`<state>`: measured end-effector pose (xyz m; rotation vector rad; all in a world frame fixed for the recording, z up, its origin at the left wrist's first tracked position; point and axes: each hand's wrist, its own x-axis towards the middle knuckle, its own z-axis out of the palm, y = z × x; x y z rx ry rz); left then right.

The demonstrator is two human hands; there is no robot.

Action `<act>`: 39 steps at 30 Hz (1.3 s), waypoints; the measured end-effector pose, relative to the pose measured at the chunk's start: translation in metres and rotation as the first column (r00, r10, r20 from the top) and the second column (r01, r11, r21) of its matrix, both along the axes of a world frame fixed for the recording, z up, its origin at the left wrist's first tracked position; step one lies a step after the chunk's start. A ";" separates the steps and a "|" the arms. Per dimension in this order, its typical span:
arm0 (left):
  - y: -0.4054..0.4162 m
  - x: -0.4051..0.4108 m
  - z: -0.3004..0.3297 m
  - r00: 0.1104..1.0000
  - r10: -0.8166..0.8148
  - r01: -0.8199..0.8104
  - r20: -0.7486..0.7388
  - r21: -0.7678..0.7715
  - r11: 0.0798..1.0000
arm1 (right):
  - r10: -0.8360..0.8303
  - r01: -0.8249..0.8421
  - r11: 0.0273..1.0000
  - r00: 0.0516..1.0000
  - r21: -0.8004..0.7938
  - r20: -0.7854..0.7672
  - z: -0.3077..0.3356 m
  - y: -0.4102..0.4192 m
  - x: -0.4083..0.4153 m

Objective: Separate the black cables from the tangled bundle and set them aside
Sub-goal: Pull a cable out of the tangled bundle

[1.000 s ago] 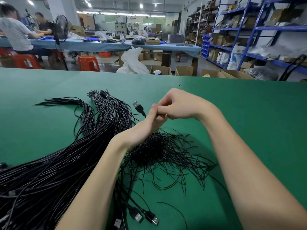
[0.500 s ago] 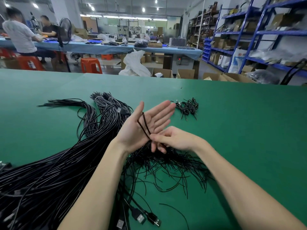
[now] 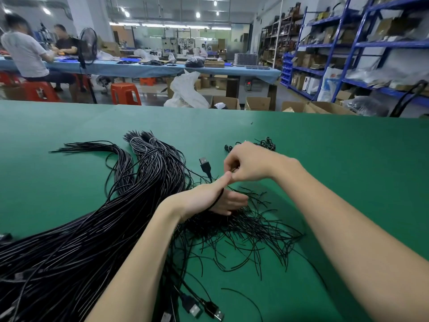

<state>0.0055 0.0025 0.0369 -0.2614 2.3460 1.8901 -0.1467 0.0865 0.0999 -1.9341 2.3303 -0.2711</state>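
- Near edge: plugs (image 3: pixel 204 309) lie flat, hard ends that could snag.
- Left, the big cable bundle (image 3: pixel 76 233) sprawls across the green tabletop (image 3: pixel 325 163); probably heavy together, though each strand looks light, limp and slick.
- Middle: the left hand (image 3: pixel 209 201) curls around one black cable (image 3: pixel 217 201) over the loose tangle (image 3: pixel 243 231).
- Just beyond, the right hand (image 3: pixel 249 162) pinches a strand; gripping close to a plug (image 3: pixel 205 166) seems best.
- Far right, a small pile (image 3: pixel 267 144) sits apart.
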 end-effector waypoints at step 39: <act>0.002 -0.005 0.006 0.937 0.310 -0.265 -0.157 0.255 0.930 | -0.183 0.206 0.976 0.948 -0.066 0.261 0.025 0.019 0.029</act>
